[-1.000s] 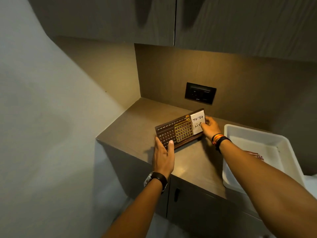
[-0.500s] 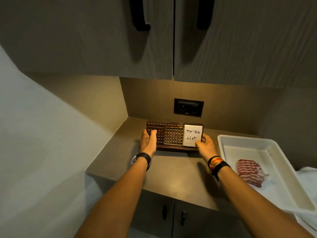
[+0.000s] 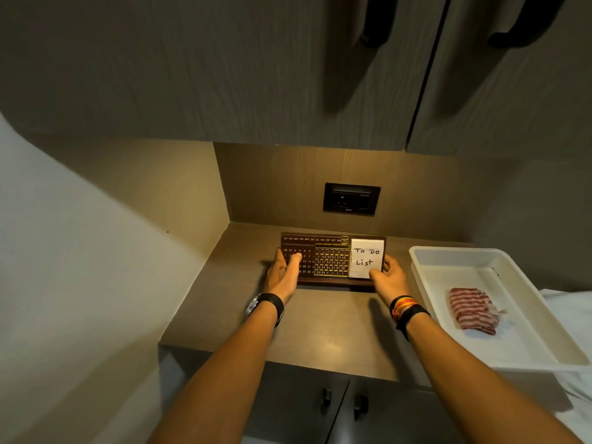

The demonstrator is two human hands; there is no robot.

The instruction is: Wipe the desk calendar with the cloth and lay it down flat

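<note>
A dark brown desk calendar [image 3: 331, 258] with a white "To Do List" note stands upright on its base near the back of the brown counter [image 3: 323, 328], facing me. My left hand [image 3: 285, 272] grips its left end, thumb across the date grid. My right hand [image 3: 386, 277] grips its lower right corner beside the note. A folded red-and-white striped cloth [image 3: 472, 310] lies in the white tray [image 3: 426, 285] to the right, untouched.
A black wall socket [image 3: 351, 198] sits on the back panel just above the calendar. Upper cabinet doors with black handles [image 3: 376, 24] hang overhead. A wall closes the left side. Lower cabinet doors [image 3: 341, 408] are below the counter edge.
The calendar went from tilted at the counter's middle to standing square near the back wall. Both hands stayed on its ends; the view rose toward the upper cabinets.
</note>
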